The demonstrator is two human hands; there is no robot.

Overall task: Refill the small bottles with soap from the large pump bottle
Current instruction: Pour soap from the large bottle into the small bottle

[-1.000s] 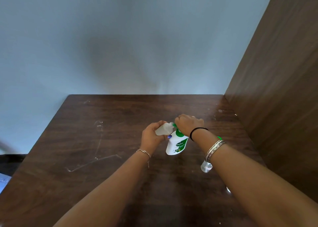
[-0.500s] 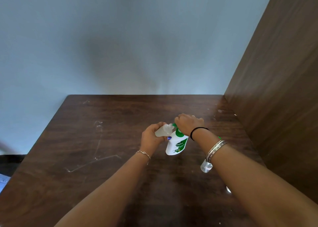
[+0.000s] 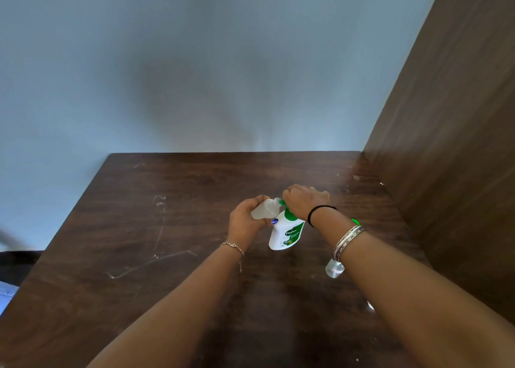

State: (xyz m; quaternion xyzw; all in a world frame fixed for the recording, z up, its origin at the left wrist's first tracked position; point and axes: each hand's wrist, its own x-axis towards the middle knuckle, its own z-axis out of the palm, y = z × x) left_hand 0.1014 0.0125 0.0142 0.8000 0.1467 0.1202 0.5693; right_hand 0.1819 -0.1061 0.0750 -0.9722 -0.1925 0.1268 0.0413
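Your right hand (image 3: pixel 305 201) is clenched down over the green pump head of the pump bottle (image 3: pixel 287 232), knuckles up, so the head itself is almost wholly hidden; only a bit of green nozzle (image 3: pixel 282 202) sticks out to the left of your fingers. A black band sits on that wrist, and silver bangles (image 3: pixel 347 240) further up the forearm.

Your left hand (image 3: pixel 245 220) grips a small clear bottle (image 3: pixel 264 209), tilted, with its mouth end up against the green nozzle. Whether the mouth actually touches the nozzle you cannot tell from here, and any soap inside the bottle is too faint to make out. A thin chain bracelet (image 3: pixel 232 247) hangs at that wrist.

The pump bottle stands upright on the tabletop (image 3: pixel 167 228), white with a green label, about midway between the left and right edges and somewhat toward the far edge. A small blue spot (image 3: pixel 274 221) shows just beside its shoulder, close to your left thumb.

A second small clear bottle (image 3: pixel 333 268) stands on the tabletop nearer you and toward the right edge, partly hidden by your right forearm. A bit of green (image 3: pixel 355 222) peeks out above the same forearm; what it is cannot be told.

The tabletop is dark wood with pale scratches toward its left side. A wooden panel (image 3: pixel 446 172) rises along its right edge and a pale wall (image 3: pixel 195 61) stands behind the far edge.
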